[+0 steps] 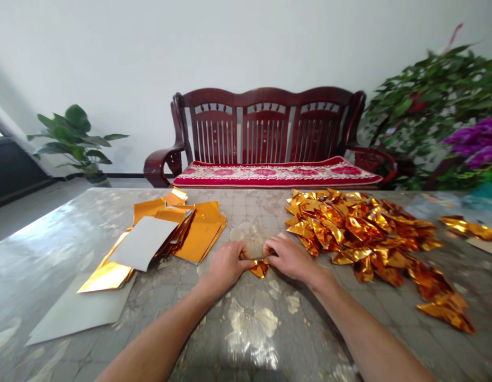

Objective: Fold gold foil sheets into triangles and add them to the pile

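Between my two hands, just above the middle of the table, is a small folded piece of gold foil paper (259, 269). My left hand (229, 262) pinches its left end, thumb against curled fingers. On the other side, my right hand (289, 257) pinches the right end the same way. Part of the paper is hidden behind the fingers. To the left lies a loose stack of flat gold foil sheets (200, 228), some with the grey back (146, 241) facing up. A heap of folded gold foil pieces (349, 220) spreads out to the right of my right hand.
The table (214, 345) has a shiny, flower-patterned cover. A pale sheet (87, 313) lies at the left, and clear plastic (437, 204) at the far right. Beyond the table stands a wooden bench (265, 127) with a red cushion, between a potted plant (77, 140) and leafy greenery (437, 95).
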`<control>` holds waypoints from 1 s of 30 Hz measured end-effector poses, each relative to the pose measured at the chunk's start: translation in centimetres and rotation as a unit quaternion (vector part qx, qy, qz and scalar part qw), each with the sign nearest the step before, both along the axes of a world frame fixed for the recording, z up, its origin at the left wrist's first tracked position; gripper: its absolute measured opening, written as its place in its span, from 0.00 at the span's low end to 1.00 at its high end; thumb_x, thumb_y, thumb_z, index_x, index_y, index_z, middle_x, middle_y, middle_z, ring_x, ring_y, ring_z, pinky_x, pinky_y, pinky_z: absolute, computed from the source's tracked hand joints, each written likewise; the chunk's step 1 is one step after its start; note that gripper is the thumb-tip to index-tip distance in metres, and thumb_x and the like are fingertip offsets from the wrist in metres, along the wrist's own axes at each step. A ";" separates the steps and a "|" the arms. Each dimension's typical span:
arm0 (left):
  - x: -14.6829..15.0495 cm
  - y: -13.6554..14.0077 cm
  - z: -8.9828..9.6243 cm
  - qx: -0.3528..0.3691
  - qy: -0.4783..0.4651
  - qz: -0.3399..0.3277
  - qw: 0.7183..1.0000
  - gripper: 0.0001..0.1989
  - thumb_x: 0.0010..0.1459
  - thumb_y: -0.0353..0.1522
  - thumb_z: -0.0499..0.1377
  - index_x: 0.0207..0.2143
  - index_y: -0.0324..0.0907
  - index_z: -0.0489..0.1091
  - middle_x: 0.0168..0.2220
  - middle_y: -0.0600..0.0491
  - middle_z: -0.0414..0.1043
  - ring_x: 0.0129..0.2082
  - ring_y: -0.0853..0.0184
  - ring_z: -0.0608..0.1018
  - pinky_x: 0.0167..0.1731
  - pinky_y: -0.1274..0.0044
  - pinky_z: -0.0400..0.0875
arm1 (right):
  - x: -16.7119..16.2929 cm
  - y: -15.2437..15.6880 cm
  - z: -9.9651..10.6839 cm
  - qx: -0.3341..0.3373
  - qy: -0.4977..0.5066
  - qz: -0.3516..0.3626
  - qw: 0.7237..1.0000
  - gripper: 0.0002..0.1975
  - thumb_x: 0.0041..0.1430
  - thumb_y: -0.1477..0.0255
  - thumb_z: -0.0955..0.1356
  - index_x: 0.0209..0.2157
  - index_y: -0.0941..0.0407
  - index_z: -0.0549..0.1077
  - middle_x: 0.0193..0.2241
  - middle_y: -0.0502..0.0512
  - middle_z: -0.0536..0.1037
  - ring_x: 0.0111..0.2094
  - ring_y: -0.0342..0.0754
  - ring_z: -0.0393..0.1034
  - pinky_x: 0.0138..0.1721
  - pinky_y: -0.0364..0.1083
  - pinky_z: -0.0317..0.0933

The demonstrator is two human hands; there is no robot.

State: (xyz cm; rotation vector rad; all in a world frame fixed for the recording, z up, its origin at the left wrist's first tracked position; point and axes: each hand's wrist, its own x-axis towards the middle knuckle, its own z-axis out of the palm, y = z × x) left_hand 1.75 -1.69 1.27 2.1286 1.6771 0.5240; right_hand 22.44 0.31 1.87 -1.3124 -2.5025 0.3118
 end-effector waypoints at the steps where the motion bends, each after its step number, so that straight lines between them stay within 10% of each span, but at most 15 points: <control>1: 0.0 -0.1 -0.2 0.006 -0.006 -0.002 1.000 0.10 0.52 0.37 0.66 0.27 0.42 0.70 0.27 0.57 0.72 0.30 0.68 0.71 0.27 0.78 0.54 | 0.0 -0.1 -0.1 0.006 0.005 0.000 1.000 0.05 0.55 0.78 0.68 0.31 0.54 0.72 0.32 0.49 0.75 0.39 0.47 0.63 0.39 0.44 0.53; 16: -0.5 -1.9 -0.8 0.165 0.209 -0.109 0.958 0.08 0.66 0.31 0.53 0.34 0.42 0.70 0.35 0.51 0.72 0.38 0.61 0.72 0.37 0.72 0.64 | 0.8 -1.0 -1.1 0.168 -0.030 0.044 0.984 0.10 0.65 0.72 0.66 0.32 0.53 0.78 0.30 0.53 0.73 0.38 0.48 0.61 0.39 0.46 0.54; 30: 0.7 -3.5 1.0 0.123 0.287 -0.147 0.939 0.07 0.65 0.28 0.53 0.39 0.38 0.71 0.38 0.47 0.73 0.41 0.59 0.74 0.39 0.69 0.68 | 1.2 -1.4 -1.3 0.176 -0.053 0.064 0.981 0.13 0.68 0.71 0.63 0.36 0.53 0.79 0.31 0.53 0.74 0.37 0.48 0.62 0.39 0.46 0.54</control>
